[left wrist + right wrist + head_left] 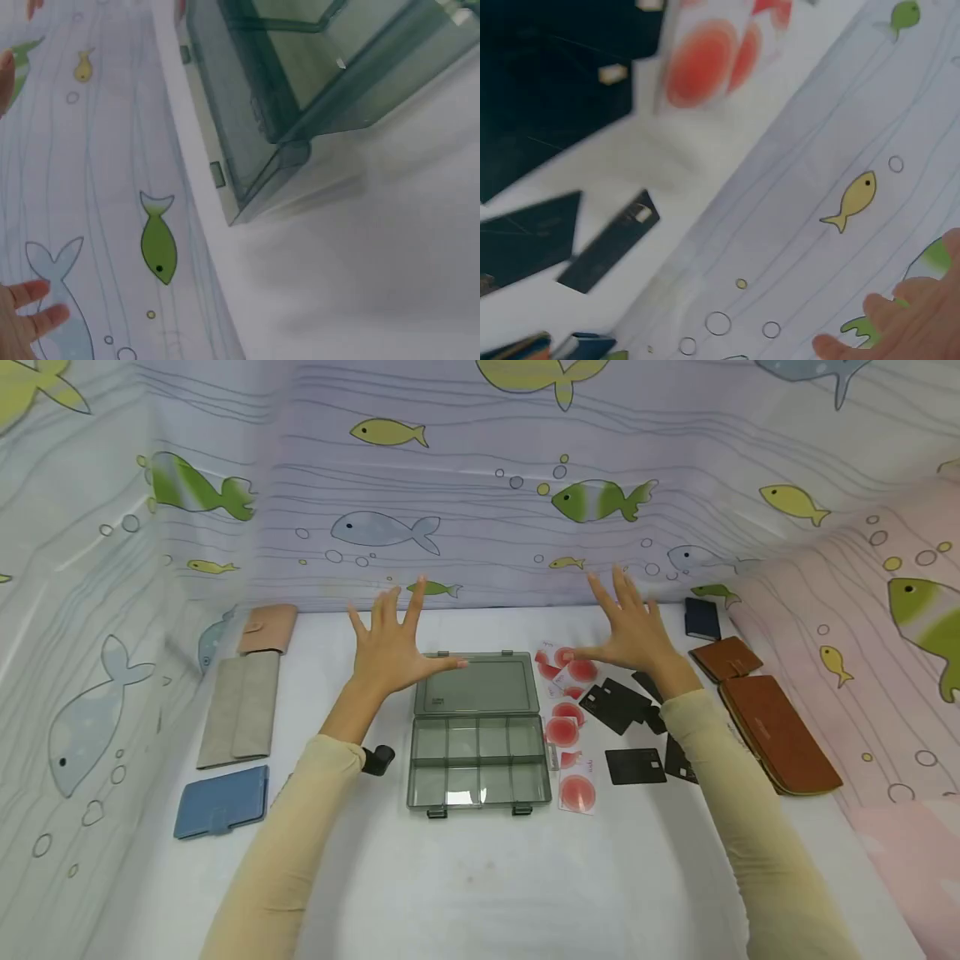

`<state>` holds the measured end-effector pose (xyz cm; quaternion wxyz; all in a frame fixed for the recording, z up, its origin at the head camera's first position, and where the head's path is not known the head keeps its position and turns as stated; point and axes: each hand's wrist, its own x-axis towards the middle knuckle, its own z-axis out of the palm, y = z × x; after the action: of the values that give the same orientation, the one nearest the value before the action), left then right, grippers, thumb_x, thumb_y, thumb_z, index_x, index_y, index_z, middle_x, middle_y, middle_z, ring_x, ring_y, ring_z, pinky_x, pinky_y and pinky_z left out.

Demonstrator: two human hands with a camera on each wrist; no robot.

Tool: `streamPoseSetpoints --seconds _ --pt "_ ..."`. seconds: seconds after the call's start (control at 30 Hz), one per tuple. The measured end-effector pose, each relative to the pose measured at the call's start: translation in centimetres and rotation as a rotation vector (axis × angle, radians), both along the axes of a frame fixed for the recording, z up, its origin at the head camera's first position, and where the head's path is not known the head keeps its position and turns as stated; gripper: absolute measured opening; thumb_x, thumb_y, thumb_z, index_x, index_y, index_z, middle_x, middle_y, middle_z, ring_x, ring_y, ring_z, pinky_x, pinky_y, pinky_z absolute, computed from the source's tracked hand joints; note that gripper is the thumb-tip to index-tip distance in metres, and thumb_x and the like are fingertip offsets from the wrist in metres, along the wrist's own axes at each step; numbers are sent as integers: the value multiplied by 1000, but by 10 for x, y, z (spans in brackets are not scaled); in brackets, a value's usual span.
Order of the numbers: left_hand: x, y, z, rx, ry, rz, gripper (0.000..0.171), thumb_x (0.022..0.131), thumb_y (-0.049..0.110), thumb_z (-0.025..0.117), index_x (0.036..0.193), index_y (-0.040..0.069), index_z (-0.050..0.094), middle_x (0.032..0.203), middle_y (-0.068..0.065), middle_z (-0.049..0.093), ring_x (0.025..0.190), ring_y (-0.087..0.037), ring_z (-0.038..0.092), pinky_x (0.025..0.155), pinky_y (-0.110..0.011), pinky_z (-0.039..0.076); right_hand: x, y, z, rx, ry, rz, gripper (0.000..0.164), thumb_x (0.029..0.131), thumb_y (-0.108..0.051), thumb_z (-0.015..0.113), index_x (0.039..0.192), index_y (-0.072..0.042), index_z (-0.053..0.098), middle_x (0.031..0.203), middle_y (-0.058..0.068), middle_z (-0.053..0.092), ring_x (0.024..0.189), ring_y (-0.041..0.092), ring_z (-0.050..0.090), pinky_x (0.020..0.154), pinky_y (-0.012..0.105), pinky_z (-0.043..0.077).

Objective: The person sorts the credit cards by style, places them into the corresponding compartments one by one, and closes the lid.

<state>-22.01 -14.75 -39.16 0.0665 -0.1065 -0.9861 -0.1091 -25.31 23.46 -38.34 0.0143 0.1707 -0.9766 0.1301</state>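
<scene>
My left hand (386, 656) hovers with fingers spread at the upper left of a transparent grey-green compartment box (480, 760). The box lies with its lid folded back, and several compartments show in its base. My right hand (633, 635), fingers also spread and holding nothing, is raised above the cards to the right of the box. Beneath and beside it lie several black cards (636, 767) with small chips. Between these and the box runs a loose column of clear cards with red circles (577, 793). In the right wrist view, some black cards (611, 240) overlap the table's far side.
On the left are a pink wallet (270, 625), a grey wallet (238, 710) and a blue wallet (222, 802). On the right lie a dark blue booklet-like case (702, 618), a small brown wallet (726, 658) and a long brown wallet (780, 735). A fish-print curtain (480, 485) surrounds the white table (480, 885).
</scene>
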Motion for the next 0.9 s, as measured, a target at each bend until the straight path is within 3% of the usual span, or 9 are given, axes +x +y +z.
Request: streamPoseSetpoints --seconds 0.07,0.13,0.27,0.43,0.67,0.9 --pt "9 -4 -2 24 44 -31 130 62 93 55 157 37 -14 154 -20 28 141 -42 31 113 -69 11 10 4 -4 -22 11 13 124 70 -61 80 161 -26 5 166 19 0 149 47 13 110 72 16" --pt "18 -7 -5 42 91 -60 130 62 90 61 159 35 -8 141 -17 41 124 -40 44 109 -63 26 22 9 -10 -44 17 21 121 70 -57 82 161 -22 11 165 21 9 145 50 23 107 72 23" --pt "38 -16 -15 62 187 -105 127 61 89 62 161 31 7 123 -15 50 101 -34 50 92 -55 40 46 18 -26 -93 5 32 117 69 -55 84 160 -19 21 161 22 23 141 48 31 106 70 28" --pt "61 -25 -29 80 264 -145 123 61 96 52 160 30 20 115 -15 54 94 -33 53 81 -52 43 72 32 -45 -145 0 50 112 68 -51 87 157 -14 30 152 25 35 135 47 39 103 68 34" --pt "86 -35 -42 124 247 -190 120 58 76 76 158 33 25 112 -13 52 90 -29 53 82 -51 43 96 49 -65 -155 -40 5 108 68 -52 87 155 -15 34 143 24 44 127 44 46 98 67 40" --pt "106 -43 -59 163 115 -234 110 64 74 76 156 38 29 113 -8 52 85 -21 49 83 -44 41 107 59 -75 -135 -85 -32 101 74 -53 82 154 -11 36 135 24 47 113 42 53 90 64 46"
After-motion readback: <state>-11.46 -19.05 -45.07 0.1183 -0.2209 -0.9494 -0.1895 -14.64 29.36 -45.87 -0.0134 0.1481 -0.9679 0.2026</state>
